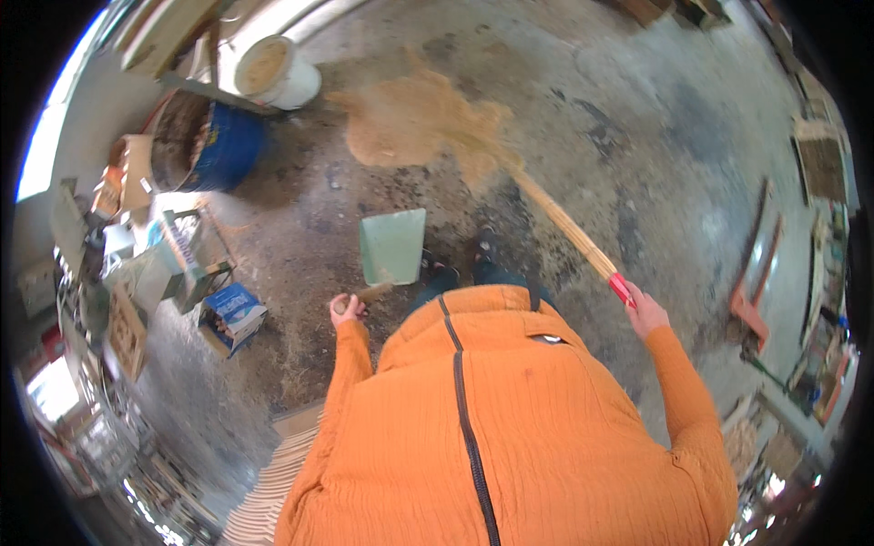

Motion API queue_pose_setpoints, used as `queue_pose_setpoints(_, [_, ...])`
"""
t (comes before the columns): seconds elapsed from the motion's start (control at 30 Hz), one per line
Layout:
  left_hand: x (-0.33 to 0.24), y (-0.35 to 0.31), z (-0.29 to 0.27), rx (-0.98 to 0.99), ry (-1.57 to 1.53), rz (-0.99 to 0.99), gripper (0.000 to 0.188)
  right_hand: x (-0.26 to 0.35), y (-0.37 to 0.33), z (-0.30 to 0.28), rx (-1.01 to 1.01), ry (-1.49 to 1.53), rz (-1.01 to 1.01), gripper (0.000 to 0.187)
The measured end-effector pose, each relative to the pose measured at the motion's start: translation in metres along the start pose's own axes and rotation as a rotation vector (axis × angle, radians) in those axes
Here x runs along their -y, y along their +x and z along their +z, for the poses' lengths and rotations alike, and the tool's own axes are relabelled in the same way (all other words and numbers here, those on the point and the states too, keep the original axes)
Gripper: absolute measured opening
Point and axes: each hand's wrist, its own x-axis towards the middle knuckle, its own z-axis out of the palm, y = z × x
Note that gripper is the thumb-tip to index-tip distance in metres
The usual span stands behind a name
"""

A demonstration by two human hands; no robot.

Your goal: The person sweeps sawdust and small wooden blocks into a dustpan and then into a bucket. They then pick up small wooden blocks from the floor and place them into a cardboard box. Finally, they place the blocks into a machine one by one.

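Note:
My right hand [646, 312] is closed around the red grip of a long, thin hand broom [572, 226] that looks like a bundle of straw-coloured strips. Its far end reaches the edge of a spread of tan sawdust [401, 123] on the concrete floor. Closed as well, my left hand [347, 309] grips the wooden handle of a pale green dustpan [392, 244]. The pan hangs in front of my legs, to the left of my shoes, apart from the sawdust. A little tan dust shows near its handle end.
Beyond the dustpan, to the left, stand a blue barrel [228, 146] and a white bucket [289, 80] with tan contents. A blue and white box [235, 314] lies at the left. Along the right is an orange-red long-handled metal tool [749, 314]. A slatted wooden stack [273, 482] sits behind my left arm.

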Motion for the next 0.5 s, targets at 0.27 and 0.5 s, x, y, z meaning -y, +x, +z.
queue_pose_setpoints(0.27, [-0.017,0.039,0.000,0.137,0.248,0.039,0.029,0.001,-0.018,0.111,-0.081,0.935,0.647,0.026])
queue_pose_setpoints(0.5, [-0.039,0.036,-0.030,0.141,0.346,0.074,0.028,0.127,0.128,0.161,0.213,1.519,0.547,0.013])
